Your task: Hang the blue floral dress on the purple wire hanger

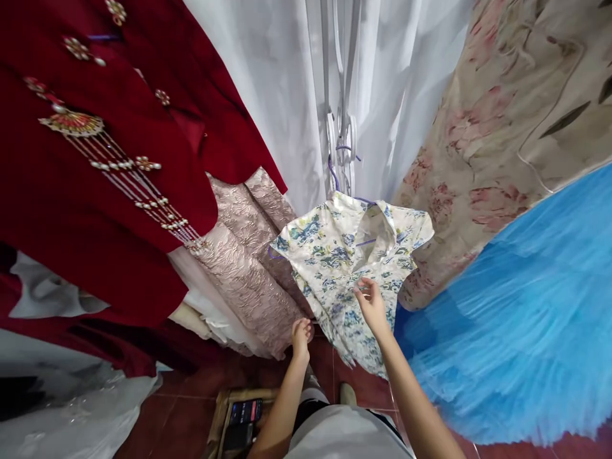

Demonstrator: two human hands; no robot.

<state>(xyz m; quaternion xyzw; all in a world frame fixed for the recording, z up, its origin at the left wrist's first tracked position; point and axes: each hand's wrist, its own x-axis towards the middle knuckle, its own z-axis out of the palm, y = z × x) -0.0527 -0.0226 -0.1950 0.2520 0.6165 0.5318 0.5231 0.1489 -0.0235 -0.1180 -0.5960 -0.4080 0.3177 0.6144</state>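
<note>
A short-sleeved white dress [329, 268] with a blue and yellow floral print hangs in front of me on a purple hanger [333, 172]. Its neckline gapes in a V. My right hand [370, 303] is at the dress front just below that V, thumb and fingers curled in a pinch against the fabric. Lower and to the left, my left hand [301, 338] is loosely closed, with nothing visible in it. It is beside the dress's left edge, near a pink textured garment [253, 274].
The purple hanger hooks onto white hangers [351, 137] before a white curtain [272, 83]. A red beaded garment [143, 127] hangs left. On the right are a beige floral garment [482, 159] and blue tulle [516, 319]. A phone [246, 411] lies on a wooden stool [222, 414] below.
</note>
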